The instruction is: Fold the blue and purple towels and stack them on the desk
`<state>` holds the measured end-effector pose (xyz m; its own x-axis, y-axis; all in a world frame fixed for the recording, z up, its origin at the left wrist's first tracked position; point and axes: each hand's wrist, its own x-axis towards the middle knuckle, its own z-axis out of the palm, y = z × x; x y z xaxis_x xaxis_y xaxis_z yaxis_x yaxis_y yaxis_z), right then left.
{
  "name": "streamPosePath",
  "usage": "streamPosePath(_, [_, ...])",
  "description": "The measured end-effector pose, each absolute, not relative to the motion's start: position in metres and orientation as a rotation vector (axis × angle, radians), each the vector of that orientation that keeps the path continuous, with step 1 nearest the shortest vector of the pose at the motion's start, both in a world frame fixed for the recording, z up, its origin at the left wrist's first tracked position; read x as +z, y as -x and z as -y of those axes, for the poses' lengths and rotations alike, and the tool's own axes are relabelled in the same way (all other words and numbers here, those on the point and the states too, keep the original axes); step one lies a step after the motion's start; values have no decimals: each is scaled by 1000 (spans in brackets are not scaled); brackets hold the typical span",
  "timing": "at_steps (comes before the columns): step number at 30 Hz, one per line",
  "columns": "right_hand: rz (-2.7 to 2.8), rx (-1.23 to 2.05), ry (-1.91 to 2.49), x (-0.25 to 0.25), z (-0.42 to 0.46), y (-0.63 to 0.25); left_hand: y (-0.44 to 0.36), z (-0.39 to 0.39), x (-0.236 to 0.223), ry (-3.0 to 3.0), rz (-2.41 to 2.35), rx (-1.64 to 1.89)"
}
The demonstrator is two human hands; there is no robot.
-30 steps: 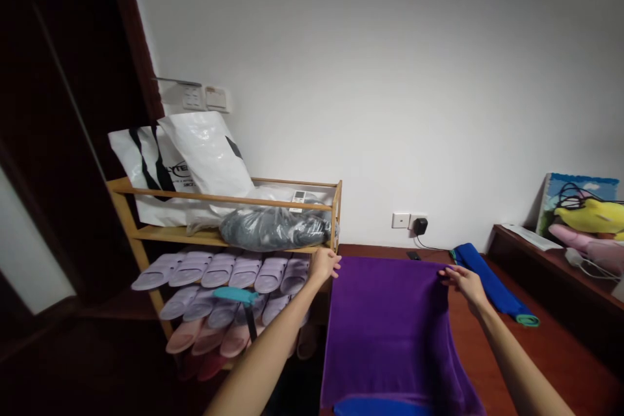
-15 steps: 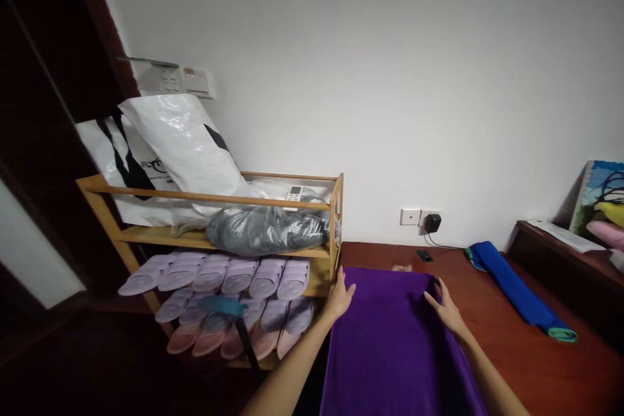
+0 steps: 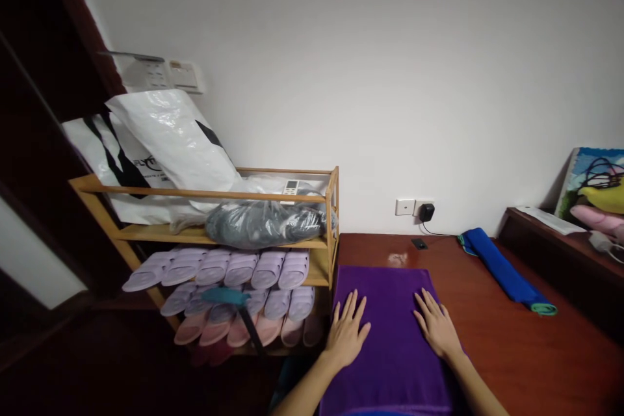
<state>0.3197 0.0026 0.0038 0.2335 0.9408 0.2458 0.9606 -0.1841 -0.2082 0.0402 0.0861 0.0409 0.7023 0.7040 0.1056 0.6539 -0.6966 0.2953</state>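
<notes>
A purple towel (image 3: 390,286) lies flat on a reddish-brown wooden table (image 3: 507,351), folded over itself. My left hand (image 3: 347,331) rests palm down on the towel's left side, fingers spread and holding nothing. My right hand (image 3: 435,325) lies flat on the towel's right side, fingers stretched out too. Both forearms reach in from the bottom edge.
A wooden shoe rack (image 3: 331,227) stands left of the table with several lilac and pink slippers (image 3: 253,270), a bagged grey bundle (image 3: 266,222) and white plastic bags (image 3: 170,136). A rolled blue cloth (image 3: 502,270) lies at the right. A plugged charger (image 3: 426,211) sits on the wall.
Both hands let go of the towel's far edge, drew back toward me and now press flat on the folded towel. The towel's far edge lies nearer to me than before.
</notes>
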Motion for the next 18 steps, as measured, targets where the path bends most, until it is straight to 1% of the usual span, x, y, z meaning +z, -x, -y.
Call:
streamPosePath(2, [1949, -68, 2024, 14, 21, -306, -25, -60, 44, -2714, -902, 316])
streamPosePath(4, [2108, 56, 1872, 22, 49, -288, -8, -34, 45, -2737, -749, 282])
streamPosePath(6, [2141, 174, 1842, 25, 77, -271, 7, -13, 44, -2734, -739, 247])
streamPosePath(8, [2065, 183, 1912, 22, 101, -259, 14, 1, 40, -2726, -835, 245])
streamPosePath(12, [1858, -43, 2088, -10, 130, -249, 11, 17, 16, -2733, -1028, 277])
streamPosePath(15, [1757, -229, 2166, -41, 139, -251, 8, 21, -6, -2752, -947, 253])
streamPosePath(18, [1767, -277, 2160, -57, 140, -254, 10, 20, -15, -2756, -856, 194])
